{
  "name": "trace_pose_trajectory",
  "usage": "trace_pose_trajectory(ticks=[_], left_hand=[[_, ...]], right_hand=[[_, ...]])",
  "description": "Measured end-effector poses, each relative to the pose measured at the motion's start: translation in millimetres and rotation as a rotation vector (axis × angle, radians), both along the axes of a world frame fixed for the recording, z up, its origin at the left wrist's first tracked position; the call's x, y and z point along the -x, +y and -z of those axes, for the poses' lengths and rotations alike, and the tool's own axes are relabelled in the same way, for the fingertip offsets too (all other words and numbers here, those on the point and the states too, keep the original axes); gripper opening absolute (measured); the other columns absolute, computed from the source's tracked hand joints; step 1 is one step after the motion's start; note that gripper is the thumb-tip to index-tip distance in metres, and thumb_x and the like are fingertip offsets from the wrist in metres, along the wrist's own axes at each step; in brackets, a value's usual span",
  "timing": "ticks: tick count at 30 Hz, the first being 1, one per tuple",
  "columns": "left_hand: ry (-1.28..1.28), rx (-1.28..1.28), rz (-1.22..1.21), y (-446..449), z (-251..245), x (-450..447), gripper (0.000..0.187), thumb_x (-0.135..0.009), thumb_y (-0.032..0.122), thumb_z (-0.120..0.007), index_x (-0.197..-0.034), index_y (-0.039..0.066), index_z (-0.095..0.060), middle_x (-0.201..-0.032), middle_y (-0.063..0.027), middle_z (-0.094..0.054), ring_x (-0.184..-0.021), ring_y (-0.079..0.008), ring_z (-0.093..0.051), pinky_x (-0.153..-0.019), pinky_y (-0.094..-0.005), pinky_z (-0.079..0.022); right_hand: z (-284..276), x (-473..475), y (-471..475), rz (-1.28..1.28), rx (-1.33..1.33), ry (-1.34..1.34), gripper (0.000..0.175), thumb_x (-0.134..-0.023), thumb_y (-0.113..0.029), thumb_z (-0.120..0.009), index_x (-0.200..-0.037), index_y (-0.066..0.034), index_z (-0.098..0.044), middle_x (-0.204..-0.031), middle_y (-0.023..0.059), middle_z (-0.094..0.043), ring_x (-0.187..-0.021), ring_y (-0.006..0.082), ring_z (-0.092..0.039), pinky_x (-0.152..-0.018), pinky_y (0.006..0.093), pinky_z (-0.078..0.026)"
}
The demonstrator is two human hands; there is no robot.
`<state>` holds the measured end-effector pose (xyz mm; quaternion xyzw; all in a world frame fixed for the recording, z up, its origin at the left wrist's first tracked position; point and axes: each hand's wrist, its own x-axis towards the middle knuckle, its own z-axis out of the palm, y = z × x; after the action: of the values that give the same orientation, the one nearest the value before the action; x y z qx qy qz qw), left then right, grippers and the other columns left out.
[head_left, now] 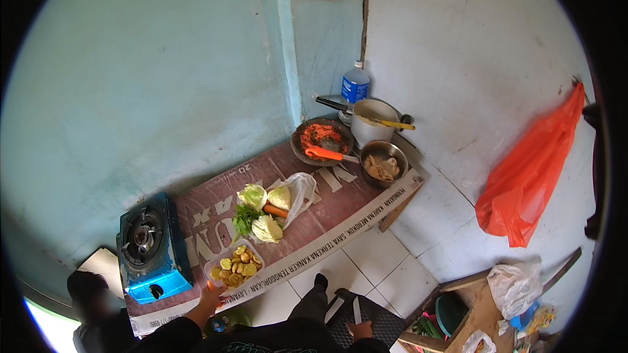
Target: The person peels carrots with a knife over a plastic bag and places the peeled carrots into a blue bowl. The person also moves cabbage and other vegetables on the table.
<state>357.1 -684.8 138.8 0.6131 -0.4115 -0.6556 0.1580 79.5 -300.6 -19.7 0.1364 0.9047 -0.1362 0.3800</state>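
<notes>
My left hand point(212, 299) is at the table's front edge, beside a clear plastic container point(260, 251) of sliced yellow pieces. Something orange shows at its fingers, too small to name surely. Low in the picture, my right hand point(360, 329) rests over a black woven-patterned seat point(365, 316); its fingers are partly curled and its grip is unclear. Behind the container lie cut cabbage pieces point(267, 229), leafy greens point(245, 219), a carrot point(275, 211) and a clear plastic bag point(301, 193).
A blue gas stove point(154, 287) stands left, near another person point(98, 309). Further back are a stone mortar point(297, 149) with red paste and an orange-handled utensil point(324, 153), a metal pan point(403, 169) of meat pieces, a pot point(370, 130) and a bottle point(355, 86). A red bag point(530, 176) hangs right.
</notes>
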Motion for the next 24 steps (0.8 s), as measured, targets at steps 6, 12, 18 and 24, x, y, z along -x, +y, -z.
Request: trace_pose_trajectory(ticks=[6,12,18,24], left_hand=[[-0.484,0.404,-0.015,-30.3,-20.3,24.2,0.035,-0.068,0.022,-0.078,-0.083,0.001,-0.054,-0.067,-0.0057,-0.056,-0.062,-0.0168,-0.060,-0.048,-0.0307,-0.048],[-0.606,0.981,-0.066,-68.3,-99.7,92.2,0.032,-0.072,0.027,-0.074,-0.070,0.002,-0.054,-0.061,-0.0120,-0.055,-0.055,-0.0281,-0.055,-0.053,-0.0350,-0.045],[-0.453,1.019,0.802,-34.1,-79.2,241.3,0.027,-0.081,0.036,-0.062,-0.080,0.009,-0.059,-0.081,-0.0097,-0.061,-0.073,-0.0310,-0.062,-0.060,-0.0406,-0.049],[-0.664,0.866,1.011,-29.1,-42.0,308.1,0.030,-0.089,0.034,-0.050,-0.080,0.007,-0.060,-0.082,-0.0125,-0.065,-0.073,-0.0285,-0.065,-0.062,-0.0402,-0.049]], right_hand=[[-91.7,101.9,-51.0,-0.224,0.438,0.659,0.023,-0.071,-0.021,-0.063,-0.065,-0.0040,-0.049,-0.054,0.0143,-0.052,-0.054,0.0331,-0.055,-0.054,0.0421,-0.044],[-203.7,197.3,-225.7,-0.973,1.046,0.738,0.024,-0.061,-0.011,-0.067,-0.085,-0.0119,-0.062,-0.080,0.0077,-0.059,-0.073,0.0291,-0.060,-0.063,0.0371,-0.050],[-205.4,197.2,-361.3,-1.176,1.144,0.327,0.036,-0.066,-0.017,-0.067,-0.101,-0.0106,-0.062,-0.089,0.0124,-0.063,-0.082,0.0316,-0.062,-0.071,0.0378,-0.050],[-190.9,224.4,-398.8,-1.404,0.610,0.241,0.037,-0.069,-0.031,-0.065,-0.097,-0.0066,-0.063,-0.086,0.0170,-0.064,-0.083,0.0343,-0.062,-0.072,0.0416,-0.049]])
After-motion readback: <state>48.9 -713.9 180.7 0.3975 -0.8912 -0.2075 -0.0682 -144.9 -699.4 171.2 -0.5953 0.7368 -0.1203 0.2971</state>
